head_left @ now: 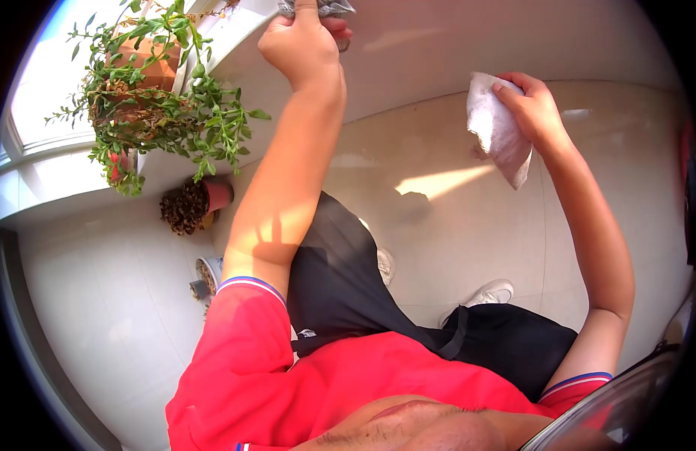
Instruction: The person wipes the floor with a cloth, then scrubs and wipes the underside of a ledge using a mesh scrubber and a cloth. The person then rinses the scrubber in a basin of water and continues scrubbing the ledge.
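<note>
My left hand (306,45) reaches up to the top edge of the head view, beside the white sill. Its fingers are closed around a crumpled grey patterned cloth (336,7), partly cut off by the frame edge. On the other side my right hand (529,105) grips a folded white cloth (498,131) between thumb and fingers. That cloth hangs down above the floor, touching nothing else. Nearest to my left forearm is a leafy green plant (220,120) in a brown pot (149,60) at the window.
On the floor, below the sill (235,41), stand a pink pot (218,195) with a dried plant (184,208) and a whitish pot (207,270). My white shoe (492,292) rests on the beige tiled floor (438,240). A pale wall (453,45) runs along the top.
</note>
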`<state>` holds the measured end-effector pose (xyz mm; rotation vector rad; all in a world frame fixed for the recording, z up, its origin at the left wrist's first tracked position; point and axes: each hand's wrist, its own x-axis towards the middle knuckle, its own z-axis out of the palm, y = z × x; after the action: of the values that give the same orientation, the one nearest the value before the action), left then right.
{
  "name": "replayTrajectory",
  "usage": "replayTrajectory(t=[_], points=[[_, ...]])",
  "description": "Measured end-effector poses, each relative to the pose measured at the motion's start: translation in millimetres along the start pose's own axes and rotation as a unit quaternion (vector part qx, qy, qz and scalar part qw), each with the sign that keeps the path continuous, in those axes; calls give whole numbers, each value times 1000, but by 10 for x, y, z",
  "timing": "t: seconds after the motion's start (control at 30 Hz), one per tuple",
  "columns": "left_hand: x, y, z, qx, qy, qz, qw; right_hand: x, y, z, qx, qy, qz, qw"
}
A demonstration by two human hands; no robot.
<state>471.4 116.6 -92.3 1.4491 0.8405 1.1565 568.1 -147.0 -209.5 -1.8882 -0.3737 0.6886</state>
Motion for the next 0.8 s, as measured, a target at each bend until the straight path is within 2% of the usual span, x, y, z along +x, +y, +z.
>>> replayTrajectory(t=[0.03, 0.13, 0.17, 0.23, 0.3, 0.33, 0.43, 0.53, 0.63, 0.8], points=[[42, 63, -5, 6, 13, -3, 1000, -9, -10, 6, 5, 0, 0, 1000], [-55, 153, -19, -13, -27, 48, 998, -47, -68, -6, 43, -20, 16, 999], [-103, 146, -58, -17, -56, 50, 997, 19, 40, 19, 15, 13, -28, 999], [-363, -158, -215, -16, -128, 30, 991, 12, -19, -21, -19, 27, -56, 998], [-345, -81, -228, -41, -148, 76, 985, -79, -153, -65, 51, -6, 5, 999], [-286, -151, -245, -71, -158, 48, 984, -76, -114, -33, 39, -11, 3, 999], [-181, -403, -250, -75, -148, 6, 986, -31, -138, -29, 13, -4, -4, 1000], [-112, -308, -245, -197, -181, -4, 964, 7, -95, 40, 14, -7, 5, 1000], [-131, -200, -263, -201, -197, -35, 959, 39, -13, 107, 8, -17, 15, 1000], [-120, -78, -262, -87, -116, -67, 987, 65, -6, 110, 13, -21, 29, 999]])
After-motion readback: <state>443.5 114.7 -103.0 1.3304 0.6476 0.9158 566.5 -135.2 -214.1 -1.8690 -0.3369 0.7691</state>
